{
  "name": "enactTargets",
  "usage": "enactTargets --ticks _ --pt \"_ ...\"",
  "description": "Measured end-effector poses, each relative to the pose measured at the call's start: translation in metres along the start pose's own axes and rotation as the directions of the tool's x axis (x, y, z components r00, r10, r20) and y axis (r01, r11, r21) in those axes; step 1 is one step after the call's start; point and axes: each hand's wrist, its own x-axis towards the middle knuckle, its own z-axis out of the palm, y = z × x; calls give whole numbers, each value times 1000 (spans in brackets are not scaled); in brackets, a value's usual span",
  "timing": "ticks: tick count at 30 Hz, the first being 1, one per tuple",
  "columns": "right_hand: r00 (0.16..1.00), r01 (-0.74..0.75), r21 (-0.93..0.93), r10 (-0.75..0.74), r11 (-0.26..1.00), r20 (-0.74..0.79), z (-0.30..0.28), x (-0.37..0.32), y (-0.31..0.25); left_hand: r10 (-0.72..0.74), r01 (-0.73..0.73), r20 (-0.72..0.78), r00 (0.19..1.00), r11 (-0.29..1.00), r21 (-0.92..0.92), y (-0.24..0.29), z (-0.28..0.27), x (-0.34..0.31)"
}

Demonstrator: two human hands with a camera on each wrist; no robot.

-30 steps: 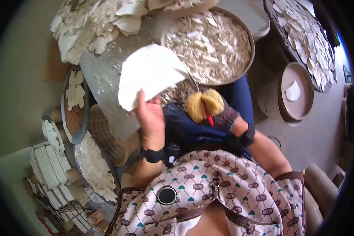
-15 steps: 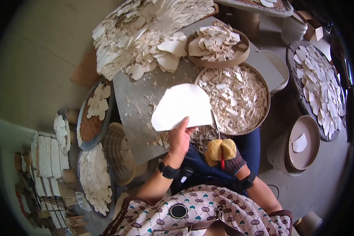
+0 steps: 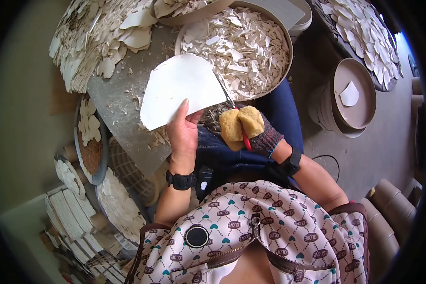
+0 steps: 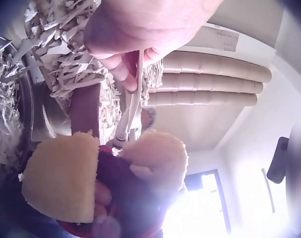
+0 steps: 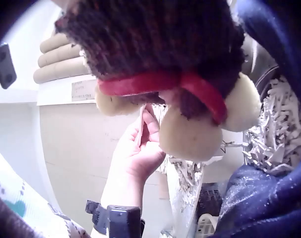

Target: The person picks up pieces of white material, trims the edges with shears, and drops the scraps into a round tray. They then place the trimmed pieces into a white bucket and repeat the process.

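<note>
My bare left hand (image 3: 183,137) pinches the lower edge of a flat white sheet (image 3: 177,90), thumb on top and fingers beneath. The sheet has a rounded far edge and a straighter near one; in the left wrist view it shows edge-on as a thin strip. My right hand (image 3: 266,138), in a dark knitted glove, grips red-handled scissors (image 3: 246,140). Thick yellow sponge pads (image 3: 252,120) cover part of the handles and fingers. The scissor blades (image 3: 225,90) lie along the sheet's right edge. In the right wrist view the red handles (image 5: 140,83) loop beneath the glove.
Past the sheet stands a round tray (image 3: 289,52) heaped with white scraps. A pile of rough white sheets (image 3: 92,42) lies far left on the grey table (image 3: 123,102). To the right, a bucket with a round lid (image 3: 357,106) bears one white piece. A basket (image 3: 128,156) stands at left.
The head view swung away and back, shifting the whole scene. The left hand keeps its pinch on the sheet, and the right hand stays at its right edge with the scissors.
</note>
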Motion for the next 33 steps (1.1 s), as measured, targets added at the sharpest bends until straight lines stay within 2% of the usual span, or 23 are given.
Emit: enactTargets --ticks 2,4,5,6,8,10,13,14,16,18,19,22,23,24,26,29,32,33 --pt "999 33 -68 -32 997 28 2 -1 7 -3 3 10 1000 1000 -6 1 -3 -1" --pt "970 243 -347 -235 906 65 -1 1 7 2 -2 20 1000 1000 -11 3 -5 1" --pt "907 401 -557 -400 727 130 -4 2 6 -14 14 54 998 1000 4 4 -6 0" --pt "817 511 -715 -527 477 232 -6 2 6 -33 32 87 996 999 22 5 -7 -3" --pt "919 372 -554 -379 745 107 -5 0 5 -67 61 107 992 996 63 7 -6 -10" --pt "896 410 -624 -421 665 139 -5 3 10 -87 78 79 993 991 110 8 -5 -19" --pt "811 490 -751 -548 442 207 -1 -4 -9 -128 123 79 989 990 63 6 -12 -18" --pt "857 448 -758 -468 473 214 -1 -3 -13 -123 118 68 990 990 75 5 -15 -19" --pt "919 373 -577 -376 726 120 -3 -1 1 -101 96 57 993 991 93 6 -17 -16" --pt "924 373 -450 -369 812 100 -2 1 10 -110 99 90 990 987 123 14 -17 -15" --pt "901 423 -434 -418 795 112 -1 3 13 -115 100 105 988 985 139 17 -17 -16" --pt "909 405 -427 -405 808 95 -3 3 10 -159 135 128 979 974 183 21 -18 -19" --pt "895 425 -491 -436 761 99 -4 2 6 -172 147 128 977 971 187 21 -19 -19" --pt "879 440 -552 -466 709 103 -5 1 1 -185 159 128 974 969 191 20 -22 -18" --pt "768 522 -742 -611 421 194 -6 -3 -10 -204 179 118 972 963 199 21 -26 -17" --pt "806 515 -732 -543 446 236 -11 -5 -7 -229 198 126 965 955 219 22 -27 -15" --pt "834 514 -588 -524 625 172 -12 -2 13 -258 207 178 950 943 261 28 -29 -12" --pt "863 487 -552 -469 676 188 -12 -3 8 -271 212 198 942 937 276 30 -31 -12"
